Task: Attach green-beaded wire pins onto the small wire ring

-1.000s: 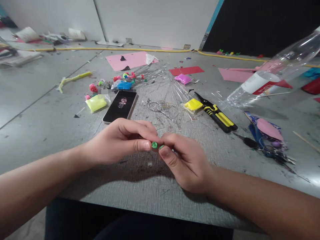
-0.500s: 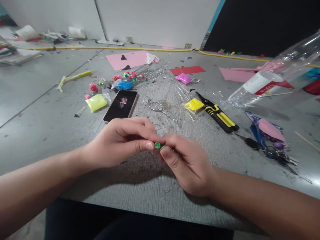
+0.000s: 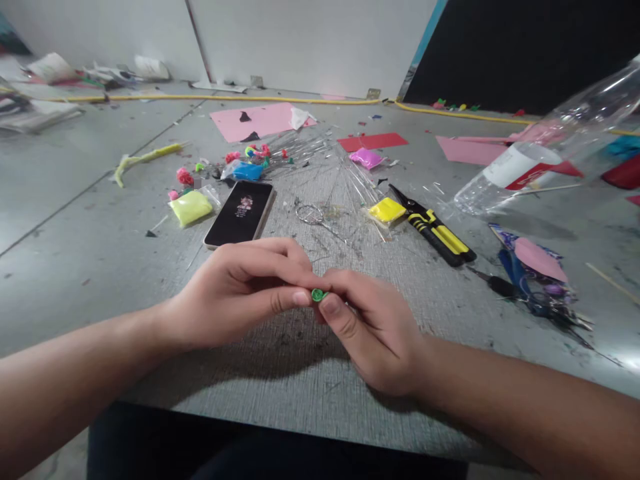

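Half a second before, the green coil (image 3: 319, 294) had shown as a round end, with a loose-looking green sliver beside it under the right thumb. By now the two read as one piece – a curl with a short tail running to that thumb. The phone, pliers and packets lay as they had.

Hands together, tips meeting over the near edge of the table (image 3: 210, 390), about midway along it, the coil between them. Left hand (image 3: 245, 293): thumb and forefinger nearly straight, closed to a narrow pinch at the coil's left side. Right hand (image 3: 375, 327): more curled, thumb bent and pressed to the coil's right side, forefinger behind. The other fingertips were hidden.

Beyond the hands, farther from the near edge: phone (image 3: 240, 215) just past the left knuckles, pale packet (image 3: 191, 208) beside it; wire loop (image 3: 310, 214) in the middle; yellow packet (image 3: 387, 210) touching or nearly touching the pliers (image 3: 437, 237) – could not tell which. Bottle (image 3: 523, 167) toward the table's right side, tilted in view.
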`<state>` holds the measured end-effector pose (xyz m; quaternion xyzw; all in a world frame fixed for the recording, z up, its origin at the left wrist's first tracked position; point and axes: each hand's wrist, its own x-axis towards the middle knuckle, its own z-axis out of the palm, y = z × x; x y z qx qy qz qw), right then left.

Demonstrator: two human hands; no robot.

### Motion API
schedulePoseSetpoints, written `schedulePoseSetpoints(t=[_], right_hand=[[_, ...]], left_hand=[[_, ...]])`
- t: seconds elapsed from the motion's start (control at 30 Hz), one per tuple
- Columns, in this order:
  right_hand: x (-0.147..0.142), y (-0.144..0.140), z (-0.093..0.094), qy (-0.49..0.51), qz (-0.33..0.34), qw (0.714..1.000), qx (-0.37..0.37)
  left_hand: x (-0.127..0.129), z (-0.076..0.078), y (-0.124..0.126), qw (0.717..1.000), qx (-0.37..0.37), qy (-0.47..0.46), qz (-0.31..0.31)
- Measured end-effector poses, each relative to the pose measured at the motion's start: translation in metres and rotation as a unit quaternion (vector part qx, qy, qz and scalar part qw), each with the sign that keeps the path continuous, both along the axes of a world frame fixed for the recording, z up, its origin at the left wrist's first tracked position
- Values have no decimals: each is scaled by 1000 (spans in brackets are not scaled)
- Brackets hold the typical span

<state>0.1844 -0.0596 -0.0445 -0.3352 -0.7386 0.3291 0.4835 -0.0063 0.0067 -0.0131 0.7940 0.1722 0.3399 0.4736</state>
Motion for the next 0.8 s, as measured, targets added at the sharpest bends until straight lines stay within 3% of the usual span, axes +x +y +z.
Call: schedulePoseSetpoints(t=[0.5, 0.8], right_hand=[[-2, 0, 0, 2, 25, 1000, 2], [0, 2, 0, 34, 71, 995, -53]], left_hand=[[0, -1, 0, 999, 8, -1, -48], [-1, 1, 0, 997, -8, 24, -79]])
